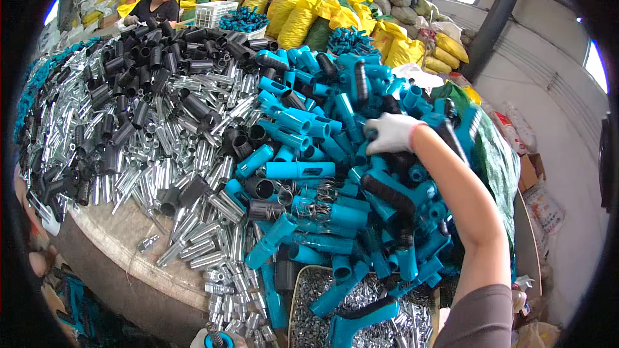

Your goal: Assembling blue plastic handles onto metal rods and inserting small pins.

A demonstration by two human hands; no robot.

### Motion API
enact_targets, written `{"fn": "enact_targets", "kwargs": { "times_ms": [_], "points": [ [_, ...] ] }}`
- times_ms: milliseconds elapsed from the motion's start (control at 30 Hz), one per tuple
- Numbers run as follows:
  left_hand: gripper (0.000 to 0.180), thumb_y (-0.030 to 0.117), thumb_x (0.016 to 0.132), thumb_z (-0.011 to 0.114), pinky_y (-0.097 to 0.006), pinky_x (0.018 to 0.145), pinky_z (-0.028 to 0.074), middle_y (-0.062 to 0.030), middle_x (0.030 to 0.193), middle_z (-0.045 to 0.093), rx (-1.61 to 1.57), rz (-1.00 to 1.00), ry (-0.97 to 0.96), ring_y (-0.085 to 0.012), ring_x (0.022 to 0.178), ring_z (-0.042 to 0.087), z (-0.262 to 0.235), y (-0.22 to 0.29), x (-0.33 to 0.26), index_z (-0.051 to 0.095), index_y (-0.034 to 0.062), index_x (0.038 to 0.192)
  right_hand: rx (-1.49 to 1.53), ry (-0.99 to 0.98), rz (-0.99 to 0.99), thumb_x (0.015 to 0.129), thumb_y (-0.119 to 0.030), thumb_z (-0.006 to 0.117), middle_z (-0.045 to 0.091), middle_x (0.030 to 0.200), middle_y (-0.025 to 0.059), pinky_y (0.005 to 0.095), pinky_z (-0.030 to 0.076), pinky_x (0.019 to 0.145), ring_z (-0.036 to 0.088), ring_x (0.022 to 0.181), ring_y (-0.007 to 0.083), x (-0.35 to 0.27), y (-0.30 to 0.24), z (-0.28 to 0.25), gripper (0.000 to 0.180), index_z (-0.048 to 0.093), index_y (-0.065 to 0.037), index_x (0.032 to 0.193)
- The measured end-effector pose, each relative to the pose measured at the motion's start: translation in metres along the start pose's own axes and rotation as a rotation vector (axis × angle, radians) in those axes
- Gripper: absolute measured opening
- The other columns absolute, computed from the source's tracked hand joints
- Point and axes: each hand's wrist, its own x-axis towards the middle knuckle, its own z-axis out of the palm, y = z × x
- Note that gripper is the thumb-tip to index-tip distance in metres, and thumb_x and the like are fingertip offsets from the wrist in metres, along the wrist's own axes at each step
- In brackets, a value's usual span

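My right hand (394, 134), in a white glove, reaches over a heap of teal plastic tool housings (302, 170), some with ribbed black grips. Its thumb and fingers close around a dark round-ended part (372, 135); the rest of that part is hidden by the hand and heap. At the bottom edge, white glove fabric of my left hand (201, 340) shows around a teal tube (227, 340). A metal coil spring (216, 334) sticks up out of that tube. Most of the left hand lies outside the picture.
Shiny metal tubes (209, 248) and black plastic sleeves (138, 113) are piled on the left of the table (106, 238). A tray (293, 303) of small metal pieces stands near me. Across the table is another person (158, 6), by a white crate (213, 14) and yellow sacks (296, 22).
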Motion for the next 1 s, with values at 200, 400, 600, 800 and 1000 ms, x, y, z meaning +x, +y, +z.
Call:
{"fn": "enact_targets", "kwargs": {
  "times_ms": [200, 400, 600, 800, 1000],
  "points": [
    [0.051, 0.042, 0.093, 0.06, -0.041, 0.043, 0.045, -0.0264, 0.066, 0.059, 0.023, -0.048, -0.047, -0.0318, 0.046, 0.055, 0.019, -0.01, -0.017, 0.059, -0.0002, 0.122, 0.267, 0.305, -0.124, 0.08, -0.038, 0.068, 0.06, 0.123, 0.0225, 0.0425, 0.047, 0.099, 0.06, 0.113, 0.0373, -0.064, 0.038, 0.055, 0.062, 0.055, -0.01, 0.134],
    [0.066, 0.051, 0.099, 0.034, -0.041, 0.046, 0.042, -0.0282, 0.068, 0.058, -0.077, -0.079, 0.131, -0.0326, 0.049, 0.053, 0.06, -0.011, -0.054, 0.057, -0.0082, 0.119, 0.206, 0.565, -0.104, 0.079, -0.017, 0.061, 0.065, 0.112, 0.0248, 0.0437, 0.049, 0.095, 0.062, 0.109, 0.0392, -0.088, 0.004, 0.061, 0.05, 0.056, -0.005, 0.127],
    [0.057, 0.047, 0.095, 0.06, -0.035, 0.037, 0.044, -0.0178, 0.06, 0.054, 0.203, 0.065, -0.11, -0.0232, 0.04, 0.051, 0.111, -0.014, -0.069, 0.052, 0.0035, 0.131, 0.546, 1.243, -0.105, 0.077, -0.01, 0.064, 0.066, 0.107, 0.0227, 0.041, 0.051, 0.089, 0.065, 0.099, 0.0367, -0.177, -0.009, 0.05, 0.049, 0.057, -0.008, 0.126],
    [0.086, 0.062, 0.067, 0.082, -0.027, 0.046, 0.046, -0.0094, 0.07, 0.062, 0.418, -0.208, 0.288, -0.0147, 0.053, 0.058, 0.153, -0.013, -0.133, 0.058, -0.0099, 0.107, 1.693, 1.327, -0.226, 0.085, -0.022, 0.068, 0.066, 0.104, 0.0111, 0.0276, 0.051, 0.083, 0.064, 0.092, 0.0176, -0.341, -0.086, 0.109, 0.052, 0.055, 0.002, 0.13],
    [0.082, 0.064, 0.078, 0.071, -0.034, 0.081, 0.052, -0.0168, 0.093, 0.068, 1.212, -0.097, -0.005, -0.0249, 0.084, 0.068, 0.164, -0.015, -0.157, 0.059, -0.0037, 0.124, 2.086, 0.505, 0.077, 0.076, -0.055, 0.075, 0.063, 0.09, 0.0133, 0.0318, 0.054, 0.058, 0.063, 0.065, 0.02, -0.44, -0.225, 0.276, 0.075, 0.054, 0.003, 0.119]
  ]
}}
